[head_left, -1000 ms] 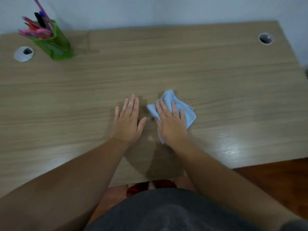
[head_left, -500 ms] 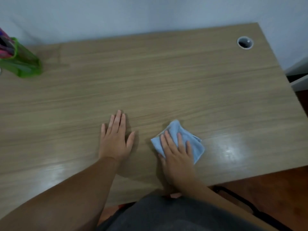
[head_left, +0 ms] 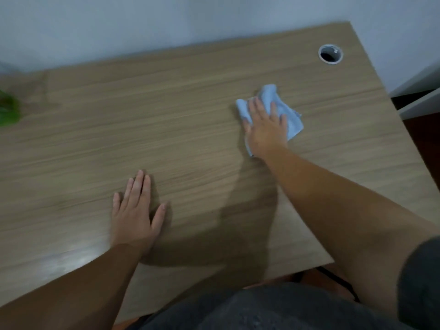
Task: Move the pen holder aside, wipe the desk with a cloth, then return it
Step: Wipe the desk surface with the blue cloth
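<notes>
Nearest me, I had my left hand (head_left: 134, 214) lying flat on the wooden tabletop (head_left: 190, 129), fingers (head_left: 139, 186) straight and spread, gripping nothing. Farther out and to the right, my right hand (head_left: 265, 128) pressed palm-down on the light blue cloth (head_left: 291, 117), fingers extended over it rather than curled around it. Beyond that sat a round cable hole (head_left: 330, 54) by the far right corner. The green pen holder (head_left: 8, 110) was a blur at the far left edge, well apart from both hands.

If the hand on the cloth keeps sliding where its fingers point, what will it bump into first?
Probably nothing: past the right hand and cloth there is bare desk, then the wall.
</notes>
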`<state>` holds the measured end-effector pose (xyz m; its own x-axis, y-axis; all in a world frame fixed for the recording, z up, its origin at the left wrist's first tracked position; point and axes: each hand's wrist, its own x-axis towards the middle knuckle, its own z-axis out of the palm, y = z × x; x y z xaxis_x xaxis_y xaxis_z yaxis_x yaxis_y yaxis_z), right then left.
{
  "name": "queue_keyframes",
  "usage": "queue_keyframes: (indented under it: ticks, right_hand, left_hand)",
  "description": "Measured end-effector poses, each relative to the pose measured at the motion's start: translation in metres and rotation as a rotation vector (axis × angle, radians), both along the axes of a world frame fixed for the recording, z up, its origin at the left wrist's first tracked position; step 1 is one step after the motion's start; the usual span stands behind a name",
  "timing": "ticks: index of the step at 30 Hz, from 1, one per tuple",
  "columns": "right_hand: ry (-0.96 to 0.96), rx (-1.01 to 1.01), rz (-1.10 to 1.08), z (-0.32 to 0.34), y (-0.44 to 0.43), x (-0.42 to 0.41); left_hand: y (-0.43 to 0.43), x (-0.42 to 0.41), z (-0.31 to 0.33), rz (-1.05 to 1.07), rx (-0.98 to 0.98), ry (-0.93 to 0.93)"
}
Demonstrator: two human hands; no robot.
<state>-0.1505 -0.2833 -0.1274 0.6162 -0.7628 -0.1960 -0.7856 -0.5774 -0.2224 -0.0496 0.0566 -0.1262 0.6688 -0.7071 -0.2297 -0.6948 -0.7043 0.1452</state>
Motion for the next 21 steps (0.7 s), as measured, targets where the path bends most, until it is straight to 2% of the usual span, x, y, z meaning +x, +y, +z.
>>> queue_keyframes:
  ticks: [3, 5, 9, 13, 16, 21]
  right_hand:
    - [0.006, -0.023, -0.241, 0.004, -0.038, -0.074]
    - [0.009, -0.055, -0.345, 0.009, -0.034, -0.126]
    - [0.042, -0.097, -0.276, 0.014, 0.044, -0.181]
    - [0.048, -0.03, 0.007, 0.01, 0.143, -0.16]
    - [-0.042, -0.032, 0.151, 0.005, 0.18, -0.115]
    - [-0.07, -0.074, 0.019, 0.001, 0.104, -0.074]
  left_hand:
    - [0.0, 0.0, 0.002, -0.004, 0.01, -0.004]
    - [0.0, 0.0, 0.003, -0.006, 0.02, -0.002]
    - [-0.002, 0.0, 0.004, 0.0, 0.035, -0.009]
    - [-0.004, -0.003, 0.007, -0.014, 0.039, -0.001]
    - [-0.004, -0.002, 0.007, -0.015, 0.031, -0.003]
    - [-0.004, 0.0, 0.002, -0.038, 0.025, -0.041]
